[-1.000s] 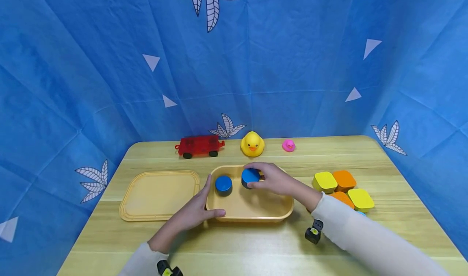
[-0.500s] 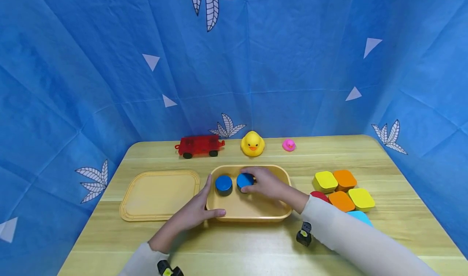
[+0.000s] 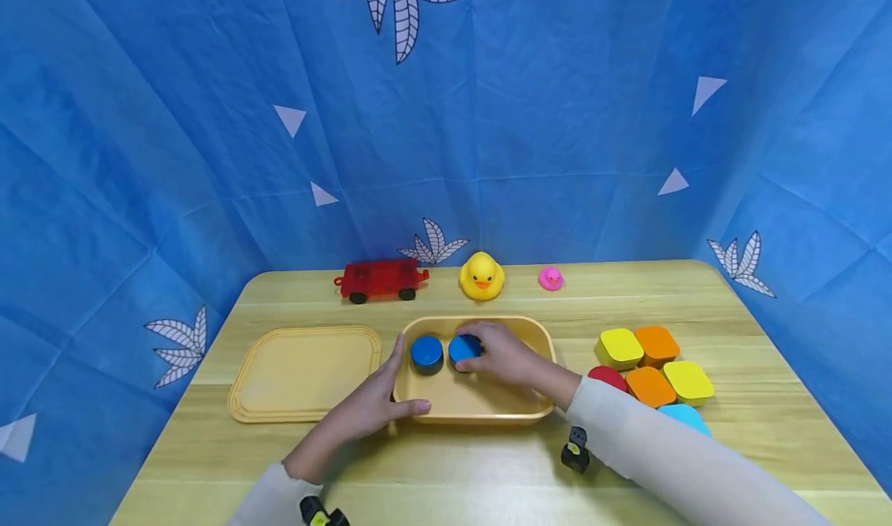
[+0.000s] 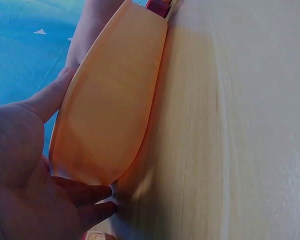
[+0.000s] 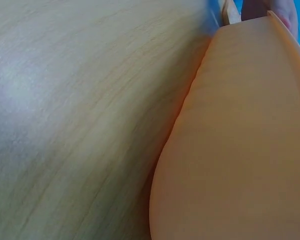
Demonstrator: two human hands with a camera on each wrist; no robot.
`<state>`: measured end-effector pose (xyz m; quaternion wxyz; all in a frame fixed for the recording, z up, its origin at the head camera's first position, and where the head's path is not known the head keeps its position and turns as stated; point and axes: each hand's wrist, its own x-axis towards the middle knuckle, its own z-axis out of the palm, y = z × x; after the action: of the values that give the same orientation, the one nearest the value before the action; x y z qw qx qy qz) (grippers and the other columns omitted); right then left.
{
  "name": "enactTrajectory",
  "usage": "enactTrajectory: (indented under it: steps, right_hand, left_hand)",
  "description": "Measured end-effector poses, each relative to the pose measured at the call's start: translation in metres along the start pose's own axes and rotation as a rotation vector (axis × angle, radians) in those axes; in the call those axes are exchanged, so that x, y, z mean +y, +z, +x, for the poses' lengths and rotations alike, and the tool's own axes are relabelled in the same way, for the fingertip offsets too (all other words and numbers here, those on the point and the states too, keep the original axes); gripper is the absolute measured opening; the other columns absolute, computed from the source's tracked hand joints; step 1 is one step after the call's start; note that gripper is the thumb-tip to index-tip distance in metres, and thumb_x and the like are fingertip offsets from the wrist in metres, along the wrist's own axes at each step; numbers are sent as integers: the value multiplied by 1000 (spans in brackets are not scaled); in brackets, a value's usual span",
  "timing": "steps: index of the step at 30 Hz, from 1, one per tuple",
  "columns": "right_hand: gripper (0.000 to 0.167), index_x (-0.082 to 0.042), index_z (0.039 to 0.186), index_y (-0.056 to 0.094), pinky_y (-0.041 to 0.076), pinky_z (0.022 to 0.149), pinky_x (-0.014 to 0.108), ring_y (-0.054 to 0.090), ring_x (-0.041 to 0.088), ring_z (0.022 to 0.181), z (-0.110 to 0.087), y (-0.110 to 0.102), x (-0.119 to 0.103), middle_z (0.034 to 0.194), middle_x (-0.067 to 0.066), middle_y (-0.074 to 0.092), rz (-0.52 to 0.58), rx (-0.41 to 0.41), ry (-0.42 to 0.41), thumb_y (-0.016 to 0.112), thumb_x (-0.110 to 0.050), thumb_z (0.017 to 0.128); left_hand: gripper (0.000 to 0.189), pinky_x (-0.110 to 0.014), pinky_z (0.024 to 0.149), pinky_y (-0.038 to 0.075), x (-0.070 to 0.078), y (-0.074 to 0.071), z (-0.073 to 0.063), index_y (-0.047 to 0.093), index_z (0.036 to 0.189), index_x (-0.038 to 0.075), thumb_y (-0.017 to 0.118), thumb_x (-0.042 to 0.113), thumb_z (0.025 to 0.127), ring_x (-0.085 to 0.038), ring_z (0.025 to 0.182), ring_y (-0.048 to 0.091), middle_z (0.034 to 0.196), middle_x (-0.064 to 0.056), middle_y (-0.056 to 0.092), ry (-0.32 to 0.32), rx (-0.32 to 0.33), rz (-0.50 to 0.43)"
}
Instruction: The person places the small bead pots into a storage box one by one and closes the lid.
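A peach-coloured plastic box (image 3: 463, 398) stands on the table in the head view. My left hand (image 3: 368, 403) holds its left end, thumb at the near rim and fingers along the end wall. The left wrist view shows that hand (image 4: 25, 165) round the corner of the box (image 4: 110, 95). Inside the box, at the left, sits a blue round block (image 3: 427, 352). Just right of it, my right hand (image 3: 510, 357) grips a second blue round block (image 3: 462, 348) between thumb and fingers. The box's outer wall (image 5: 235, 135) hides that hand and block in the right wrist view.
Left of the box lies a flat peach lid (image 3: 307, 375). Behind stand a red toy wagon (image 3: 381, 280), a yellow duck (image 3: 482, 276) and a small pink duck (image 3: 550, 279). Yellow blocks (image 3: 619, 348), orange blocks (image 3: 651, 386), a red block (image 3: 608, 377) and a light-blue block (image 3: 686, 417) cluster right, near the right sleeve.
My right hand has moved the second blue block left and lower into the box, close beside the first. The right sleeve has uncovered the red and light-blue blocks. My left hand stays put.
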<state>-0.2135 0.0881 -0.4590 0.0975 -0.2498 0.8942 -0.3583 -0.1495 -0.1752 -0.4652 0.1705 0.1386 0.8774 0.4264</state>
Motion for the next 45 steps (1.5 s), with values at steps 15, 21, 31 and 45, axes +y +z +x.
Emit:
enactTrajectory:
  steps: [15,21,31,45]
  right_hand:
    - [59,3,140,59,48,109,48,61,33,127,-7,-12,-4,139,17,64,55,3,-14,81,-21,91]
    - [58,8,140,58,50,107,50,63,38,125,-15,-25,0,138,23,63,139,8,-36,80,-17,92]
    - [60,5,141,58,52,105,48,62,38,126,-39,-49,13,139,23,62,149,56,-95,81,-22,92]
    - [63,-7,144,59,41,113,59,52,38,138,-86,-82,30,145,10,61,56,143,-13,79,-37,92]
  left_hand:
    - [118,-59,124,21,2,-1,-1,-8,166,15,79,42,91,-41,156,18,172,-17,8,-2,0,7]
    - [117,-59,123,22,1,0,0,-9,166,15,78,42,92,-41,156,17,172,-16,8,2,-1,6]
    - [117,-59,123,22,0,1,1,-9,166,16,78,42,92,-41,156,16,173,-15,6,-8,1,20]
    - [117,-59,123,23,3,0,0,-8,166,16,79,43,91,-41,156,17,173,-14,8,-19,9,23]
